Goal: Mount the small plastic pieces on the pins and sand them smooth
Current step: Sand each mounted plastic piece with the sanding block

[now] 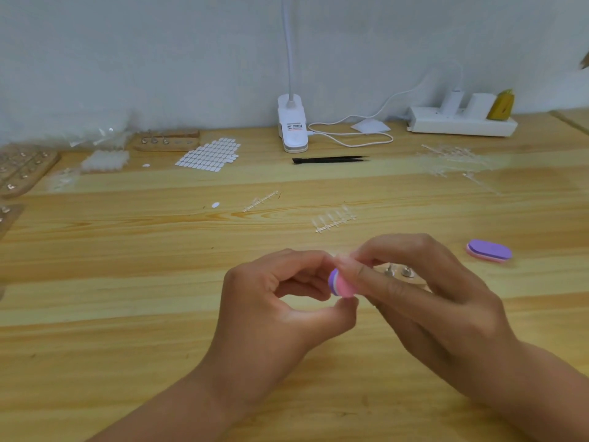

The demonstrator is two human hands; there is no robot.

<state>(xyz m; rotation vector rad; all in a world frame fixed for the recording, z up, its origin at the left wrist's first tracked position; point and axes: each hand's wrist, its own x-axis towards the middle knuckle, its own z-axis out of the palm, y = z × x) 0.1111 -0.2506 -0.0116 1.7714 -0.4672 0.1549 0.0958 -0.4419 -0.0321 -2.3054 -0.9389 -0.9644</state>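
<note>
My left hand point(280, 301) pinches a small pink and purple sanding block point(340, 282) between thumb and fingers at the table's centre. My right hand point(427, 291) meets it from the right, fingertips closed on a small pale plastic piece point(345, 259) pressed against the block; the piece is mostly hidden. Two metal pins point(397, 271) stand just behind my right fingers. A strip of clear plastic pieces point(333, 220) lies farther back, and an emptier strip point(261, 200) lies to its left.
A second purple sanding block point(489, 251) lies at the right. Black tweezers point(330, 160), a white clip lamp point(291, 129), a power strip point(462, 122), a sheet of white stickers point(208, 154), wooden pin boards point(22, 170) and loose clear sprues point(455, 161) line the back.
</note>
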